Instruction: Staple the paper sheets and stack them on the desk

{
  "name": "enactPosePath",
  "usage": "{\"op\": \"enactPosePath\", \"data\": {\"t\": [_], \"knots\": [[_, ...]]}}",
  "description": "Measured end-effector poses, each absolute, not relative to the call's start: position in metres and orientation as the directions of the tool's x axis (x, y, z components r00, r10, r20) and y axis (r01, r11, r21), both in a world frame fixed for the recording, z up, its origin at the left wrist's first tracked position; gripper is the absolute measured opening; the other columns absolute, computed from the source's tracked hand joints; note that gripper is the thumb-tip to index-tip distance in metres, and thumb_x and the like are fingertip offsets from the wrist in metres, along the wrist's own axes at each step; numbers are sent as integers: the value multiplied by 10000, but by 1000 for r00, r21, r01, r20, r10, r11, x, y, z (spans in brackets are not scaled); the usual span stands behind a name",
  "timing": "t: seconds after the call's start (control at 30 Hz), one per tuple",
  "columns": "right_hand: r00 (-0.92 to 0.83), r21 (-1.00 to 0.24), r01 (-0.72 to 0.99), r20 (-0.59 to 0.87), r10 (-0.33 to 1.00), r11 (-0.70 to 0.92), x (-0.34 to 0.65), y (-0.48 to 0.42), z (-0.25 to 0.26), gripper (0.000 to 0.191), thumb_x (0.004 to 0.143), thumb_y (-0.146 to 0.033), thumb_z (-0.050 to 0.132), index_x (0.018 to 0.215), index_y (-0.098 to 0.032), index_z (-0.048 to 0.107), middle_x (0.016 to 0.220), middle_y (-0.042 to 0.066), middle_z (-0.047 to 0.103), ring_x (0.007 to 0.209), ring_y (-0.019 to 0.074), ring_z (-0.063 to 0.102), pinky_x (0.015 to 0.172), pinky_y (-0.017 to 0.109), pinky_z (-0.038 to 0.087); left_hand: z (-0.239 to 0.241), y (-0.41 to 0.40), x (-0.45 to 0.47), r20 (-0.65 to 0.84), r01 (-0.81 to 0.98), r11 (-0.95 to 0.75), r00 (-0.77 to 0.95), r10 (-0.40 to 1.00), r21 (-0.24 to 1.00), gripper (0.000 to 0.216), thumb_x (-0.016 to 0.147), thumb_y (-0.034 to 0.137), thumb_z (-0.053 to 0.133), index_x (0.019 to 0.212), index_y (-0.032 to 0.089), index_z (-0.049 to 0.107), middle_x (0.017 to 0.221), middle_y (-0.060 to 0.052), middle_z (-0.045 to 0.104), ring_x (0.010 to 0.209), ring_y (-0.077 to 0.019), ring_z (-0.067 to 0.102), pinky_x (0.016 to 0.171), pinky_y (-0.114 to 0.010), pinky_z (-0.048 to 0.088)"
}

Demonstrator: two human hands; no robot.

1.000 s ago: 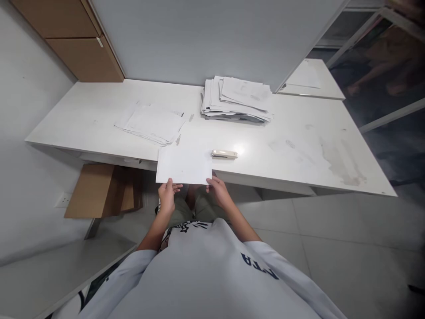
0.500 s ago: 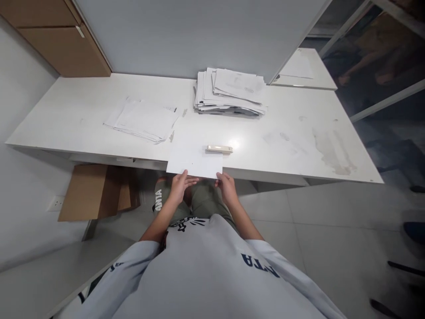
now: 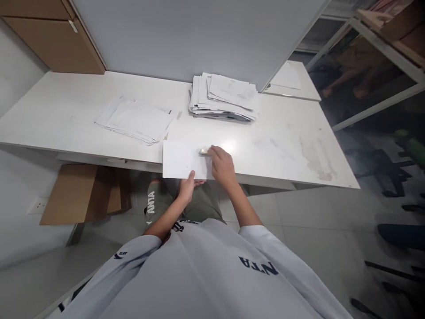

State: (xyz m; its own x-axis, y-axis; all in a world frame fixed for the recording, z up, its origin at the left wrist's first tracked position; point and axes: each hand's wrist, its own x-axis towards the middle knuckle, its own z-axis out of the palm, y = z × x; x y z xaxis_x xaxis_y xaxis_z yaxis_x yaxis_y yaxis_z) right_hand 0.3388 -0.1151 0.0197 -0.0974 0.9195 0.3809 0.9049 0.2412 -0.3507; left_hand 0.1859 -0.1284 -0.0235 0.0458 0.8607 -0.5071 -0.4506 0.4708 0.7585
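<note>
A white sheet of paper (image 3: 177, 160) lies at the desk's front edge, its near side sticking out over it. My left hand (image 3: 187, 186) pinches this near side, thumb on top and fingers underneath. My right hand (image 3: 223, 166) is closed over a small cream stapler (image 3: 204, 152) at the paper's right part. Only the stapler's left end shows; the fingers cover the rest.
On the white desk (image 3: 282, 155), a thick stack of papers (image 3: 229, 93) stands against the grey panel, and a thinner pile of papers (image 3: 136, 119) lies to the left. Cardboard boxes (image 3: 69, 195) sit under the desk. Another person's arms (image 3: 348, 79) show beyond, at right.
My right hand has let go of the paper's right corner and moved up onto the stapler. My left hand has slid right along the near edge. The view has shifted slightly.
</note>
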Motion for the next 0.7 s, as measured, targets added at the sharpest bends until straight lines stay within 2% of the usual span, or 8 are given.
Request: {"op": "enactPosePath", "data": {"t": [0.07, 0.17, 0.33, 0.47, 0.6, 0.7], "knots": [[-188, -327, 894, 344, 920, 305, 335, -101, 15, 538, 848, -50, 369, 1351, -120, 545, 1418, 159, 543, 1325, 269, 456, 1064, 435, 360, -24, -126, 185, -511, -442, 472, 37, 859, 762, 357, 868, 349, 690, 1087, 80, 604, 813, -103, 732, 653, -213, 724, 595, -287, 578], [-181, -347, 885, 362, 915, 312, 334, -93, 2, 587, 800, -22, 378, 1348, -119, 564, 1396, 155, 573, 1306, 262, 486, 1056, 435, 369, -27, -125, 182, -515, -440, 469, 18, 857, 766, 336, 854, 345, 701, 1046, 83, 616, 746, -79, 718, 627, -207, 712, 574, -284, 572], [-174, -329, 881, 444, 879, 341, 332, -95, -20, 628, 761, -30, 407, 1348, -171, 581, 1353, 127, 613, 1297, 262, 506, 1050, 446, 376, -34, -123, 176, -477, -474, 413, -18, 879, 778, 364, 799, 359, 754, 1039, 112, 637, 757, -63, 717, 633, -209, 706, 566, -301, 579], [-143, -268, 914, 488, 861, 304, 323, -86, -25, 535, 765, -10, 432, 1228, -168, 649, 1249, 121, 669, 1186, 258, 565, 957, 407, 404, -37, -122, 175, -468, -482, 399, -25, 884, 780, 372, 762, 353, 784, 1009, 117, 637, 764, -64, 720, 611, -201, 698, 510, -280, 561], [-184, -193, 939, 418, 890, 285, 320, -73, -15, 371, 814, -17, 468, 1064, -169, 696, 1093, 114, 712, 967, 248, 597, 813, 375, 408, -31, -118, 175, -439, -484, 356, -67, 896, 800, 370, 747, 339, 790, 1012, 138, 628, 825, -62, 740, 587, -181, 687, 463, -261, 537], [-226, -186, 927, 415, 881, 326, 324, -71, -8, 367, 838, -24, 472, 1102, -166, 684, 1115, 119, 699, 985, 248, 584, 812, 371, 413, -25, -115, 169, -431, -396, 380, -44, 902, 836, 294, 737, 356, 793, 876, 145, 643, 653, -51, 707, 494, -181, 651, 413, -248, 489]]}}
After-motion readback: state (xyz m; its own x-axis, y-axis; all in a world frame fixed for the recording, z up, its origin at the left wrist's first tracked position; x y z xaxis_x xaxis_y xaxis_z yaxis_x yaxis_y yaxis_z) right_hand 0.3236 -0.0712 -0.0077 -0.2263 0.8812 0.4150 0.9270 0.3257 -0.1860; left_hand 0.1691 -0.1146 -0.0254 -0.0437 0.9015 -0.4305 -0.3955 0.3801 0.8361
